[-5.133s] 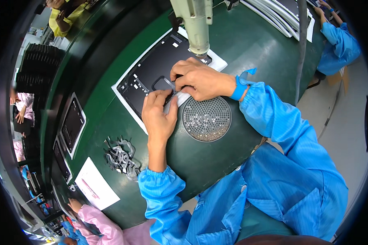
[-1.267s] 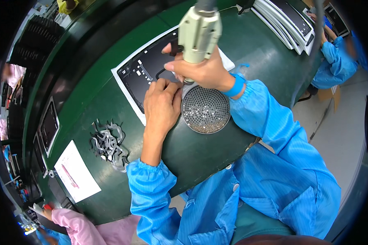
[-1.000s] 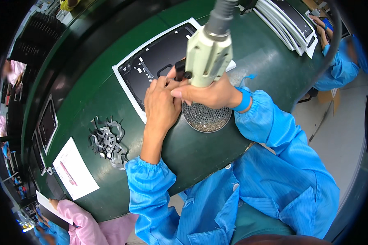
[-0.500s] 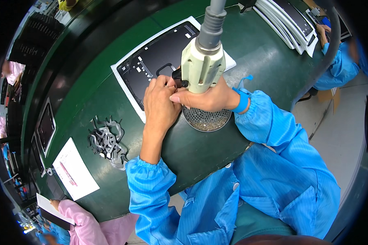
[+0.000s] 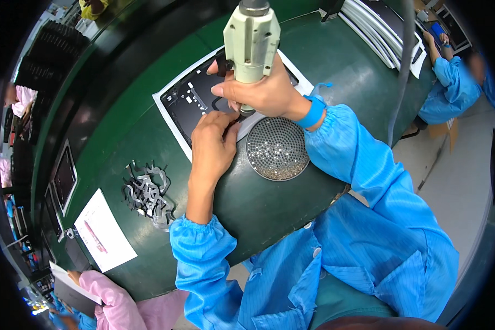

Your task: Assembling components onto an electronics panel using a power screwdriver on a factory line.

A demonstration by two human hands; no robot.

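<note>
My right hand [image 5: 267, 93] is wrapped around a cream power screwdriver [image 5: 252, 47], held upright over a black panel [image 5: 177, 98] with a white border. The tool's lower end is at the panel's near edge. My left hand [image 5: 210, 143] rests beside that end, fingers bent and thumb drawn in toward them; whatever they pinch is hidden. Just right of the left hand sits a round tray [image 5: 275, 144] with a grid of holes and many small shiny screws. Both hands cover part of the panel's near side.
Left on the green table [image 5: 225, 220] lie a heap of grey and black curved strips [image 5: 148, 192] and a white paper [image 5: 105, 234] with a pen [image 5: 95, 237]. Stacked panels [image 5: 377, 33] stand at the far right. Co-workers in blue [image 5: 451, 88] and pink [image 5: 115, 302] sit nearby.
My right hand and the screwdriver have moved up and left, away from over the screw tray, now fully seen. My left hand has shifted slightly nearer, its fingers by the tool's lower end.
</note>
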